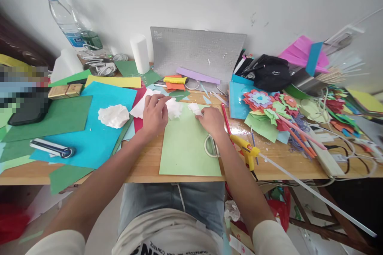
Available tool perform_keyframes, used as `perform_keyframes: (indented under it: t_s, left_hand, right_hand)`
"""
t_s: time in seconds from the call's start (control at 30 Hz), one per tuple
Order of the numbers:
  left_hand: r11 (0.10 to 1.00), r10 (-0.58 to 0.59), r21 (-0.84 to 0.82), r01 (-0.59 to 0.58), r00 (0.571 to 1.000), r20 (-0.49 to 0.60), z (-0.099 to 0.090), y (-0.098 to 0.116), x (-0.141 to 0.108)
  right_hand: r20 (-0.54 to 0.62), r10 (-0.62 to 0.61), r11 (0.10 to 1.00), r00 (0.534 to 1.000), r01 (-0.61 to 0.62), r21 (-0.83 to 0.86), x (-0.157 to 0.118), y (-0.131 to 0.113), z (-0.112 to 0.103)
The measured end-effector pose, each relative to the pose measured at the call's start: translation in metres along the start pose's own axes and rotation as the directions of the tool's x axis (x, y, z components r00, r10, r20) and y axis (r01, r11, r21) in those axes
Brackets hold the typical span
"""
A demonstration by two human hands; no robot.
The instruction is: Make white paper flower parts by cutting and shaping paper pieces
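My left hand [154, 113] is over crumpled white tissue paper [175, 108], its fingers apart and bent slightly toward the right. Another part of the tissue lies under that hand, on its left side. My right hand [212, 119] pinches a small folded piece of white tissue [194, 108] between thumb and fingers. Both hands are at the upper part of a light green paper sheet [188, 147]. Beneath my right wrist a pair of scissors [206, 147] shows only a white handle loop; its blades are hidden. Another crumpled white tissue [114, 116] rests on blue paper [98, 147] to the left.
A yellow glue gun [247, 149] with a long glue stick lies beside my right forearm. Paper flowers [260, 101] are at the right, a stapler [52, 148] at the left. Behind stand a grey cutting mat [197, 50], a white bottle [140, 53] and plastic bottles [64, 20].
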State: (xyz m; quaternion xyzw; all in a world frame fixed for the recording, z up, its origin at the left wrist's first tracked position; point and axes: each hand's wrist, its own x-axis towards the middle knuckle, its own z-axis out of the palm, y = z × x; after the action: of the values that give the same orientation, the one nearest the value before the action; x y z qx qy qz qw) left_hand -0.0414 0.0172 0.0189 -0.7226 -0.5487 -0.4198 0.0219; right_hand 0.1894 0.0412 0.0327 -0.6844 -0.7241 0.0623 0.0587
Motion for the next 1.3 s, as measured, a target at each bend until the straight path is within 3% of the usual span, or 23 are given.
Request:
perform_keyframes:
  t_s: [0.2,0.37,0.57,0.67,0.77,0.9,1.0,1.3]
  left_hand:
    - [0.999,0.029,-0.042,-0.027,0.999,0.037,-0.001,0.013,-0.005]
    - [0.991,0.055,-0.127,-0.046,0.996,0.072,0.000,0.023,-0.009]
    - [0.975,0.089,-0.210,-0.065,0.991,0.103,0.004,0.027,-0.013]
    - [0.946,-0.001,-0.319,0.052,0.987,0.158,0.003,0.029,-0.012]
    - [0.803,-0.179,-0.506,0.314,0.938,0.298,0.002,0.033,-0.010]
    - [0.493,-0.309,-0.638,0.592,0.804,0.507,0.001,0.036,-0.006]
    - [0.405,-0.345,-0.631,0.662,0.750,0.565,0.000,0.036,-0.004]
    - [0.306,-0.334,-0.636,0.708,0.706,0.625,-0.002,0.038,-0.002]
  right_hand:
    - [-0.072,0.030,0.969,0.997,-0.012,0.245,0.000,0.009,0.010]
    - [-0.076,0.023,0.838,0.997,0.022,0.546,-0.002,0.013,0.007]
    - [-0.174,0.048,0.878,0.984,0.041,0.476,-0.004,0.011,0.002]
    - [-0.097,0.022,0.710,0.995,0.053,0.702,-0.006,0.004,0.002]
    - [0.007,-0.114,0.445,0.993,0.044,0.894,-0.012,-0.010,0.001]
    - [0.022,-0.204,0.311,0.979,0.044,0.950,-0.020,-0.029,0.000]
    - [0.035,-0.211,0.246,0.977,0.018,0.969,-0.024,-0.034,0.000]
    - [0.097,-0.119,0.152,0.988,-0.079,0.985,-0.025,-0.032,0.006]
